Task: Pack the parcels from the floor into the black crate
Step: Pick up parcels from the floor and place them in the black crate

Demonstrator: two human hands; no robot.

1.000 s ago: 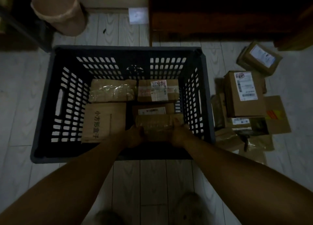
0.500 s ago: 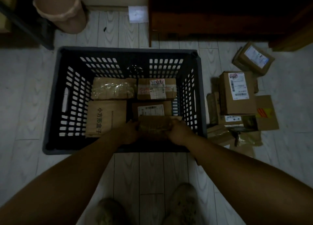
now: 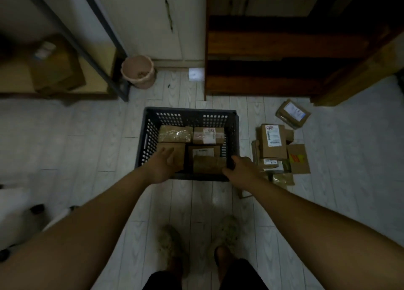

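The black crate [image 3: 233, 134] stands on the floor ahead of me with several brown parcels inside. A brown taped parcel [image 3: 207, 164] lies at its near right corner, on top of a labelled one [image 3: 203, 151]. My left hand [image 3: 164, 165] hovers open over the crate's near left part, above a flat brown box. My right hand [image 3: 241, 167] is at the crate's near right rim, fingers apart, beside the taped parcel and holding nothing. More parcels lie in a pile [image 3: 273, 144] on the floor to the crate's right, with one labelled parcel [image 3: 293, 113] farther back.
A pink bin [image 3: 137, 70] stands behind the crate to the left, beside a metal-framed shelf [image 3: 102, 56]. A dark wooden cabinet [image 3: 273, 56] rises behind the crate on the right. My feet [image 3: 196, 239] stand on the pale plank floor.
Both hands have let go of the taped parcel, which now rests in the crate's near right corner. My hands have spread apart and the view has risen and pulled back.
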